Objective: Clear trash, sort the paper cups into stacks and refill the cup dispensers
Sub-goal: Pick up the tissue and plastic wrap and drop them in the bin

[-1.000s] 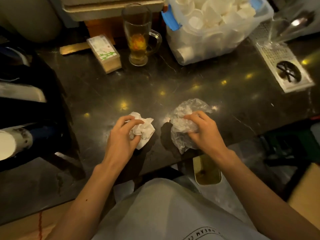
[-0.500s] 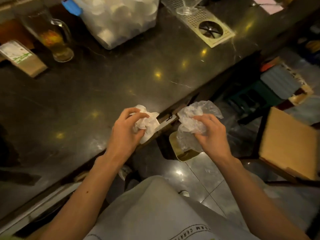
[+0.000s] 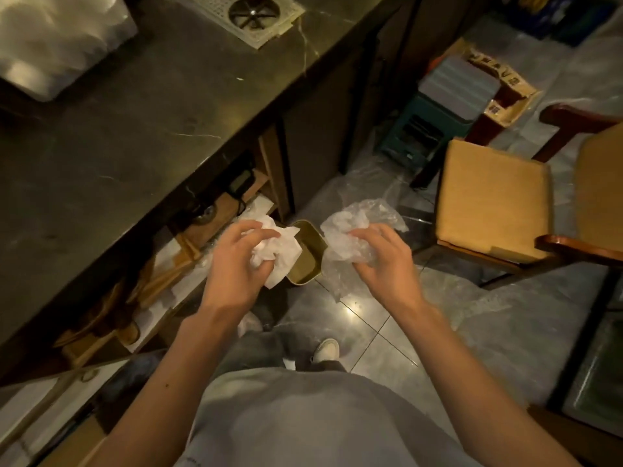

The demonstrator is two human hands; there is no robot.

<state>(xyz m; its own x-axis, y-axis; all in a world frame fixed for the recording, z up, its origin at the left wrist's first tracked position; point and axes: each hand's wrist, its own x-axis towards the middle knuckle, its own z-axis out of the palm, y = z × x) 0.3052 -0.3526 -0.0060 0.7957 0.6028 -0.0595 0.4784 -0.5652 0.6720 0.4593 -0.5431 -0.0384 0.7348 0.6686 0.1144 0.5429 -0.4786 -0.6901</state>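
Observation:
My left hand point(image 3: 236, 264) is shut on a crumpled white paper napkin point(image 3: 281, 251). My right hand point(image 3: 384, 261) is shut on a crumpled clear plastic wrapper point(image 3: 350, 227). Both hands are held off the counter, above the floor. Between and below them stands a small olive-green bin point(image 3: 308, 254), open at the top; the napkin overlaps its left rim. A clear tub of white paper cups point(image 3: 57, 42) sits on the dark counter at the upper left, blurred.
The dark stone counter point(image 3: 135, 129) runs along the left, with a metal drain grate point(image 3: 253, 15) at its far end and open shelves below. A tan cushioned chair point(image 3: 492, 200) stands at the right. A green stool point(image 3: 424, 129) and cardboard box sit beyond.
Both hands have lifted the napkin and the wrapper off the counter and carried them to the right, over the floor bin. My view has turned right and down.

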